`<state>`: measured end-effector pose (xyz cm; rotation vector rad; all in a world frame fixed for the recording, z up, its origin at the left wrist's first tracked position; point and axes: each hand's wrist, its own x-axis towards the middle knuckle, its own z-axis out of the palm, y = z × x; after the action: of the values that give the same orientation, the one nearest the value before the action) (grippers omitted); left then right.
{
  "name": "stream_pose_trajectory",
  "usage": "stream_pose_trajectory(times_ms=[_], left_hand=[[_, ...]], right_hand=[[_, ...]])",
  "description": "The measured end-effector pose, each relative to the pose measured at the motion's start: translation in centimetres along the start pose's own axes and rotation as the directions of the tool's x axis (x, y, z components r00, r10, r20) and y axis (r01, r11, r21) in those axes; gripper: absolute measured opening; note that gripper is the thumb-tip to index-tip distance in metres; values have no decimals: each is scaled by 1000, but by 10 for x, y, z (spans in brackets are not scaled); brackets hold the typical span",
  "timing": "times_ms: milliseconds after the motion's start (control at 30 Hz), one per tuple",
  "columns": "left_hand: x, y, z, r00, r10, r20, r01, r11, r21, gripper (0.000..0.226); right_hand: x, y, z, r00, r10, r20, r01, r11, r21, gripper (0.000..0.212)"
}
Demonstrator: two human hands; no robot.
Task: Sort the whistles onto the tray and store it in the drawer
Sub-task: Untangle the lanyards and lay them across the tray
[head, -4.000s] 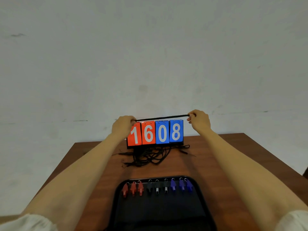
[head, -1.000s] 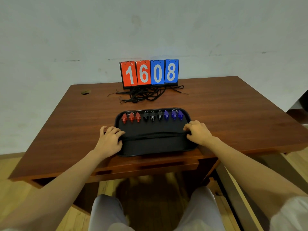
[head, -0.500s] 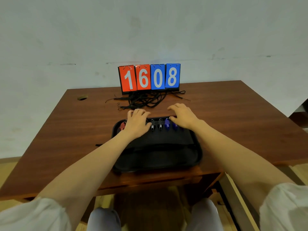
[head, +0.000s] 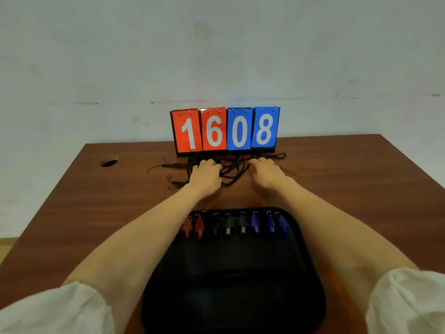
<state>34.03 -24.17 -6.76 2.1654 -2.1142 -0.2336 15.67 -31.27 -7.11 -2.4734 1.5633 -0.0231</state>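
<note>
Left hand [head: 206,175] curls its fingers into the cord tangle [head: 232,168], maybe pinching, can't tell; right hand [head: 267,173] rests flat on its other end. Whistles [head: 234,225] sit rowed on the tray [head: 240,309] behind both wrists.

scoreboard [head: 225,130] behind cords [head: 232,168], table [head: 361,179] flanks open
</note>
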Motion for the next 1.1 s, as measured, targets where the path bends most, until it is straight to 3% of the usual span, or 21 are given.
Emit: stream_pose_trajectory(times_ms=[133,267,400,467,600,733,800,867,933,1000,1100], left_hand=[[18,-1,24,994,89,67,-88,996,-12,43],[23,-1,46,992,115,51,-118,990,80,42],[22,-5,53,983,179,31,-182,962,202,38],[18,-5,53,978,208,35,-210,950,230,33],[8,-2,49,988,151,-16,-146,973,180,33],[-1,-7,31,994,110,1,-109,977,186,19],[-6,-12,21,995,94,26,-97,990,102,20],[-11,-14,9,1000,26,-2,-26,992,-125,19],[-16,-16,-4,995,-49,-81,22,950,-312,17],[-23,-14,-15,990,-34,-136,-23,919,-394,15],[-37,-6,-29,977,56,-206,-155,851,-502,14]], right_hand=[[25,0,21,998,-46,53,45,999,11,56],[35,1,38,992,-69,109,71,997,-17,44],[29,2,49,990,-131,-42,130,991,-32,26],[25,2,50,976,-212,-41,210,976,-52,23],[9,4,51,961,-271,-52,264,958,-109,26],[-8,3,44,982,-183,39,187,968,-167,37],[-15,0,37,983,-181,10,181,975,-132,33],[-22,-6,27,981,-187,-51,186,982,-25,31],[-27,-16,18,978,-200,-63,205,975,88,51],[-30,-31,11,973,-213,-87,226,957,183,64],[-31,-58,4,975,-194,-107,220,906,361,61]])
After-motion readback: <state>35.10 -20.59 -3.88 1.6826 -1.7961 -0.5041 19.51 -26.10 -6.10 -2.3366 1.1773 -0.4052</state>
